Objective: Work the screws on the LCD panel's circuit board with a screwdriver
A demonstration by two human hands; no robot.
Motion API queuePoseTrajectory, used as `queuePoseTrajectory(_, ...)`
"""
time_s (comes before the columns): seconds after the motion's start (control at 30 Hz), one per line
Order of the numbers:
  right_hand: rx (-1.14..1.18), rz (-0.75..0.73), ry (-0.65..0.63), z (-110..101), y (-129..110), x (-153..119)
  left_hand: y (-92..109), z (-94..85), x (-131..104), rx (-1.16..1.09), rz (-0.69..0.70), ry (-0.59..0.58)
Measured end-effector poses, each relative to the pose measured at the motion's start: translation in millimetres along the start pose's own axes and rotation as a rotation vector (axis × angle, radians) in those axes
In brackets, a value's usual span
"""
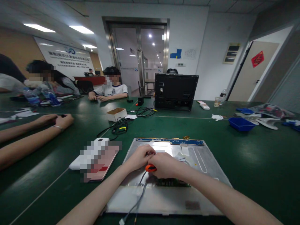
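Observation:
A silver display panel (206, 193) lies flat on the green table, a blue circuit strip (173, 141) along its far edge. My right hand (164, 164), over the panel's middle, is closed around an orange-and-black tool handle (150, 168); the tool's tip is hidden. Touching or nearly touching it, my left hand (140, 157) has curled fingers, and what they hold, if anything, is hidden. Partly under my right hand is a green circuit board (173, 182). A dark cable (140, 197) runs from near the hands to a white connector (122, 221) at the near edge.
Left of the panel are a white device (102, 143) and a pink phone (110, 162). Beyond lie coiled black cables (120, 126), a small box (116, 114) and a black monitor housing (175, 92). A blue tray (241, 124) is at right. Another person's hands (62, 121) are at left.

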State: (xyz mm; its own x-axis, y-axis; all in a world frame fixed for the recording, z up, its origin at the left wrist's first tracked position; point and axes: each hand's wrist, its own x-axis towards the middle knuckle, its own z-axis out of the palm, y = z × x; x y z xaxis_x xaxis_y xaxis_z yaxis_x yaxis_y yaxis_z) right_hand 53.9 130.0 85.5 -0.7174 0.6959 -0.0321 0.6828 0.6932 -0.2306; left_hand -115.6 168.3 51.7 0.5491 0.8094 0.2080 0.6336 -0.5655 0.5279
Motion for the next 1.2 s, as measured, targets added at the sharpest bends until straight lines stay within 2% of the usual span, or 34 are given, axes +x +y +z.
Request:
queuePoseTrajectory(0.27, -0.014, 0.161, 0.123, -8, 44, 2, -3, 0.7, 0, 0.019, -0.005, -0.012)
queuePoseTrajectory(0.4, 0.001, 0.135, 0.126, -1, 51, -1, 1, -2.0, -1, 0.028, -0.002, -0.018)
queuePoseTrajectory(0.5, 0.016, 0.120, 0.156, -4, 53, -8, 3, -4.4, -2, 0.039, -0.005, -0.027)
queuePoseTrajectory(0.6, 0.035, 0.141, 0.209, -15, 64, -25, 4, -6.7, -2, 0.059, -0.023, -0.047)
queuePoseTrajectory(0.7, 0.066, 0.145, 0.240, -23, 80, -55, 7, -9.5, -1, 0.066, -0.042, -0.043)
queuePoseTrajectory(0.87, 0.053, 0.133, 0.326, -7, 94, -110, 17, -15.8, -4, 0.036, -0.012, -0.013)
queuePoseTrajectory(0.97, -0.093, 0.112, 0.227, 5, 89, -128, 26, -19.7, -7, 0.062, 0.018, -0.048)
queuePoseTrajectory(1.07, -0.220, 0.038, 0.115, 9, 80, -132, 35, -22.6, -9, 0.066, 0.027, -0.149)
queuePoseTrajectory(1.2, -0.329, -0.034, 0.099, 12, 73, -130, 41, -23.6, -12, 0.035, 0.009, -0.299)
